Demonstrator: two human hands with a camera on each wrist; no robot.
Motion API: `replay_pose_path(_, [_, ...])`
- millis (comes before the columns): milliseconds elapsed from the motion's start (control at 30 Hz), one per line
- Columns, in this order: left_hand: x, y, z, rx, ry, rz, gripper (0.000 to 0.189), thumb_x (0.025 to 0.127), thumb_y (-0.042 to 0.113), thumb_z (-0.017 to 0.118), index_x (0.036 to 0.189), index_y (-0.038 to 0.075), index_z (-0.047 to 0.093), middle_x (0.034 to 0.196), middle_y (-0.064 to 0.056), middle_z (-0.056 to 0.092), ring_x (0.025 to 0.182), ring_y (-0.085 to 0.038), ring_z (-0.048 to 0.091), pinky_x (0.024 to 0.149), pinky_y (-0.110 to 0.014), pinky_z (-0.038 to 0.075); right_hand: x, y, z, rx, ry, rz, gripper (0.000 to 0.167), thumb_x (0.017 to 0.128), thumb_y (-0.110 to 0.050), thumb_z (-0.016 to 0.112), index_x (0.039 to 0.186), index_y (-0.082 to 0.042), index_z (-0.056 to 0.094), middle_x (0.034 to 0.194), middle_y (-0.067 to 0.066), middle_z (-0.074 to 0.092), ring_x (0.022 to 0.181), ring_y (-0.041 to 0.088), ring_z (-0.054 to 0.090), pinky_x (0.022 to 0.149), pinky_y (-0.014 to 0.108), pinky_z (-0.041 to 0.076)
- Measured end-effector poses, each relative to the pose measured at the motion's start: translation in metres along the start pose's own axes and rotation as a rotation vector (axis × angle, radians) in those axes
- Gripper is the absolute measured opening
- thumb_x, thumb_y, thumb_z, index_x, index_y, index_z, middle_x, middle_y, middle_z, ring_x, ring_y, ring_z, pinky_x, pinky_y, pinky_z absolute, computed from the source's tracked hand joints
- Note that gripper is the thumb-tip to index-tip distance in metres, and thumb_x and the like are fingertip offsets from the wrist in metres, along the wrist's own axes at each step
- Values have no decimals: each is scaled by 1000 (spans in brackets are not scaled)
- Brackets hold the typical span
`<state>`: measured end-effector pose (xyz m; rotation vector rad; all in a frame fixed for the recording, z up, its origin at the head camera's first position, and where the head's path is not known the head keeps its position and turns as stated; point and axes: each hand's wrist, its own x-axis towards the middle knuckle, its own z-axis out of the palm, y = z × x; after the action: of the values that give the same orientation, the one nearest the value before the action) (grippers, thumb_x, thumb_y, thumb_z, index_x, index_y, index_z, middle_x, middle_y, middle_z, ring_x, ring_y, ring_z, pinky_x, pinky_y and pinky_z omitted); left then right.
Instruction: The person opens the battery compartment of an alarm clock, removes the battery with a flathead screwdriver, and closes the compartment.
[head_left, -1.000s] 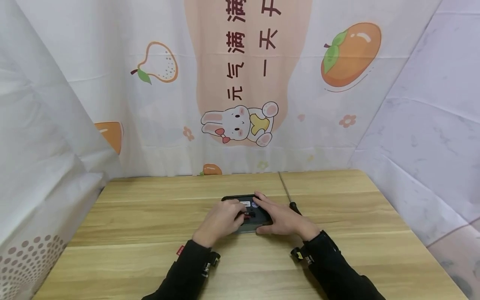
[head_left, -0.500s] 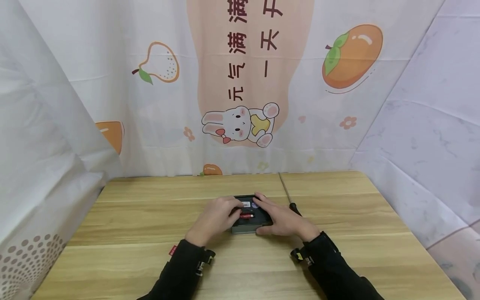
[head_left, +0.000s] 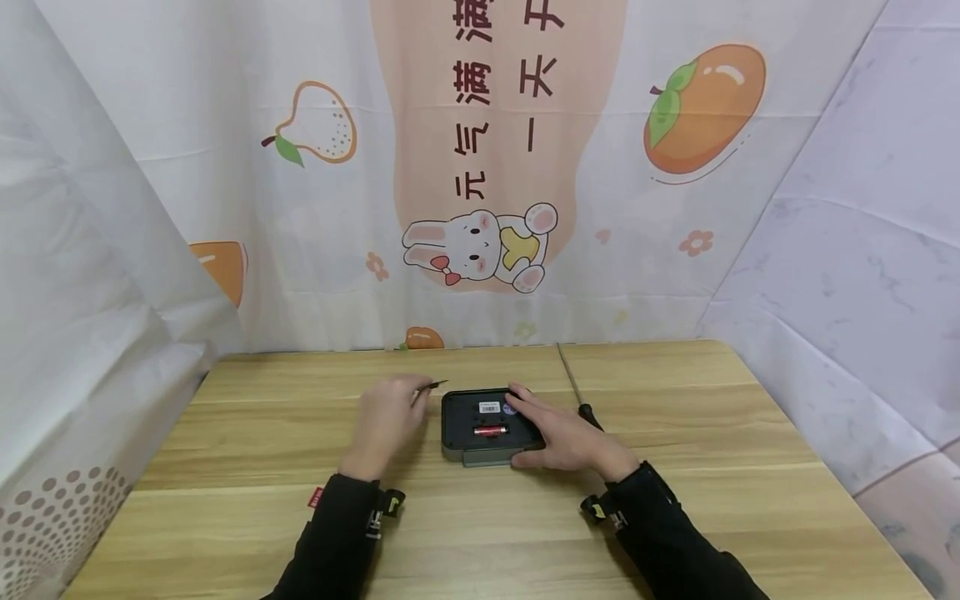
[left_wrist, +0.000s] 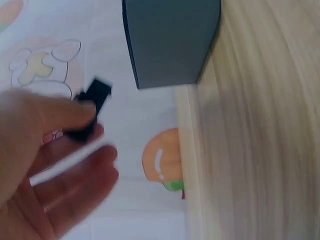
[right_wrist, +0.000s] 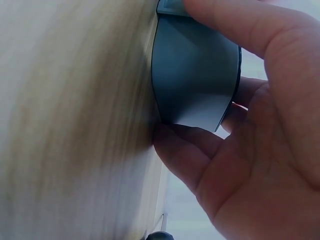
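Left hand (head_left: 386, 421): pinched a small black cover (head_left: 429, 386) between thumb and fingers, just left of a dark grey device (head_left: 457, 421) and apart from it.
Small black cover: pointed away from the palm toward the device in the head view; appeared blurred and tilted at the fingertips in the left wrist view.
Right hand (head_left: 558, 437): gripped the device by its right end; set the thumb against the near side and reached other fingers over the far right corner; brought one fingertip down beside the foot of that end, close to the tabletop (head_left: 247, 500).
Dark grey device: lay on the wood-grain tabletop, between the two hands, underside up; extended a grey lip (head_left: 487, 458) along the near side.
Battery (head_left: 491, 431): lay exposed in the recess of the underside, red-bodied, lengthwise from left to right.
Barcode label (head_left: 489, 407): sat on the underside, farther back than the battery; neighboured a round purplish sticker (head_left: 510, 410) near the right fingertips.
Screwdriver (head_left: 588, 413): lay right of the device, black handle close behind the right hand, thin shaft directed toward the table's far edge.
Curtain (head_left: 315, 225): hung behind the tabletop, printed with fruit, a rabbit and brown characters.
Sleeves (head_left: 337, 533): covered both forearms in black; bore a red tag (head_left: 316, 497) on the left.
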<state>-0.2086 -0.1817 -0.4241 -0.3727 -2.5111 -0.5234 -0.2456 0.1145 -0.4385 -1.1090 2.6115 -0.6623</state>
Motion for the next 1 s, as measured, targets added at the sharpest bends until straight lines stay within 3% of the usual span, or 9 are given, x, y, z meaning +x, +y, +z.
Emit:
replay_pose_path(133, [-3,-16,-6,15,-18,-77,12,88,5,77,99,6,81,96,-10,77,83,-26,74,67,-41,58,0,-1,-1,0,1,4,95,88,-46,78,162,-14,27,169,8,16,144,36,37,106,54,40])
replay_pose_path(400, [-9,-42,-13,-60,-158,-22,17,88,0,77,103,7,81,105,-9,76,98,-29,73,82,-46,57,0,-1,-1,15,0,2,94,88,-44,79,162,-13,28,169,8,16,144,36,38,107,54,39])
replay_pose_path(667, [-14,-48,-7,-17,-269,-107,19,87,-1,76,103,8,81,101,-8,77,96,-28,72,83,-45,57,0,-2,-1,24,-4,2,94,88,-43,79,161,-12,28,169,9,16,144,36,37,107,55,38])
replay_pose_path(900, [-16,-50,-3,-5,-324,-136,22,89,2,75,109,8,80,104,-10,76,82,-19,69,65,-36,51,0,-1,-1,13,0,1,94,89,-43,79,162,-12,27,169,8,16,145,35,36,108,54,39])
replay_pose_path(1000, [-16,-50,-3,-10,-334,-143,22,89,3,75,110,6,80,106,-10,76,84,-21,70,68,-39,53,0,-1,-1,16,2,-2,94,89,-42,79,162,-12,27,169,8,16,145,35,36,108,53,39])
